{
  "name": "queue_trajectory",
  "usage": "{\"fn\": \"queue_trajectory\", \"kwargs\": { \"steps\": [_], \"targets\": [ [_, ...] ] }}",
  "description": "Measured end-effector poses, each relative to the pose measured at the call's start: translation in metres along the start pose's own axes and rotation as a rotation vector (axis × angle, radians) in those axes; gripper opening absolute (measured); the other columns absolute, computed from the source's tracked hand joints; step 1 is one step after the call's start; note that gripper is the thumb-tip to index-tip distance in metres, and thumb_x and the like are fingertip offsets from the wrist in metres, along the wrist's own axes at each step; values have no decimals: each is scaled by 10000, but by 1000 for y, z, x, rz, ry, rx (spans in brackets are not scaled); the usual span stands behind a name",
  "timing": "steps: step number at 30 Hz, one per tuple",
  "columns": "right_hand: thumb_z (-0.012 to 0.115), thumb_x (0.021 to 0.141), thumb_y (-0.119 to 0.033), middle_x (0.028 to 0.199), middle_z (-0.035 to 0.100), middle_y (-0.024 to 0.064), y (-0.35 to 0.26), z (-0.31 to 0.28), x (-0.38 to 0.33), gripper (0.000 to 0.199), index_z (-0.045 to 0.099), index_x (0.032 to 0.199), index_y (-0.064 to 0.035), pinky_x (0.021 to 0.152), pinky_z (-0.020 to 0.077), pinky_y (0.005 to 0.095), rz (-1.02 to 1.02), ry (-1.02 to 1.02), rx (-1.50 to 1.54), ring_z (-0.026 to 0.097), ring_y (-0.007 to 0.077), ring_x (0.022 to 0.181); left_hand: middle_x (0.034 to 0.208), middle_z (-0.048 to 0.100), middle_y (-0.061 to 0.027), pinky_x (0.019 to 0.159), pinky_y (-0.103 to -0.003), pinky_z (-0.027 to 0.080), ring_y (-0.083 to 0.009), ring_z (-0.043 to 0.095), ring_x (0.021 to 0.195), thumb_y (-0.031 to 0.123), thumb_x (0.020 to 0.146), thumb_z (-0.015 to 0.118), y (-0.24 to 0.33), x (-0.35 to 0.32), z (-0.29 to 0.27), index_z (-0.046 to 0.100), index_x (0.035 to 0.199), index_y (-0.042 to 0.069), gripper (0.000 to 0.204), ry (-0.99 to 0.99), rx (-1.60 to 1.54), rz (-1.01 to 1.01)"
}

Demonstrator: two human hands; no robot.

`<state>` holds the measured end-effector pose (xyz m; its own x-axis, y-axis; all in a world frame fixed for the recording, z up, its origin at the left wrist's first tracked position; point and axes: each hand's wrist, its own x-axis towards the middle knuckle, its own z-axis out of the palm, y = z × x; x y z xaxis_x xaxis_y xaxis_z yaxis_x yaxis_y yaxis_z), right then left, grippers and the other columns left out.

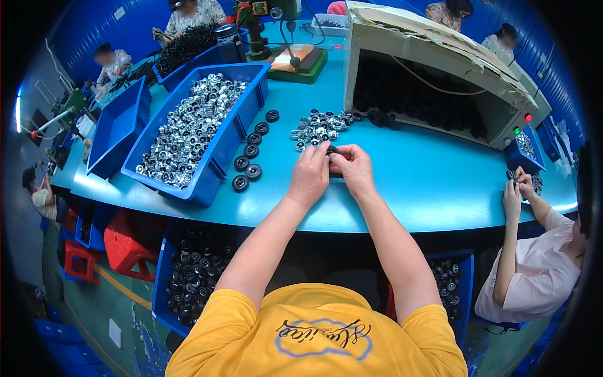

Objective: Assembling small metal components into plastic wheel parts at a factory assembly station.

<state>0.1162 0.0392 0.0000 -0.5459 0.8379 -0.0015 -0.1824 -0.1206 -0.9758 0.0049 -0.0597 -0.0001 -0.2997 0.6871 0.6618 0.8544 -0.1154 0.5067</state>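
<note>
My left hand (311, 174) and my right hand (353, 168) meet over the table, fingers closed in a pinch around a small black wheel (331, 151). The fingertips cover most of that wheel. Just beyond my hands lies a loose pile of silver metal hubs (319, 127) with dark centres. To the left, several black wheels (251, 151) form a rough line beside a large blue bin (212, 188), which is heaped with shiny silver hubs (191, 129).
A cream box-shaped machine (515, 103) with black wheels inside its opening stands at right. Behind are a green press (301, 72) and a bin of black parts (188, 47). Under the table are blue bins (160, 276) of black wheels. A co-worker (531, 264) sits at right.
</note>
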Motion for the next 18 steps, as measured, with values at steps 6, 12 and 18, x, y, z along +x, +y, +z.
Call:
{"fn": "queue_trajectory", "kwargs": {
  "steps": [6, 12, 18],
  "targets": [
    [711, 951, -62, 1018, 715, 118, -4, -4, 0, 200, 619, 1101, 32, 759, 638, 316, 80, -47, 195, 725, 174, 836, 1094, 637, -181, 817, -418, 549, -345, 665, 936, -34, 916, 647, 9, 6, -8, 587, 1393, 31, 485, -102, -412, -179],
    [729, 918, -60, 1014, 707, 118, -2, -9, 3, 217, 633, 1094, 22, 734, 636, 317, 98, -49, 152, 716, 173, 845, 1112, 645, -184, 838, -416, 551, -366, 665, 980, -24, 905, 676, -2, 1, 2, 569, 1411, 38, 521, -33, -144, 24],
    [735, 918, -67, 1004, 707, 108, -9, -8, 0, 205, 647, 1081, 21, 732, 637, 318, 83, -56, 98, 717, 175, 847, 1114, 650, -192, 857, -433, 546, -393, 656, 994, -38, 885, 671, 3, 2, -3, 570, 1401, 30, 531, -63, -204, -44]
  ]
}}
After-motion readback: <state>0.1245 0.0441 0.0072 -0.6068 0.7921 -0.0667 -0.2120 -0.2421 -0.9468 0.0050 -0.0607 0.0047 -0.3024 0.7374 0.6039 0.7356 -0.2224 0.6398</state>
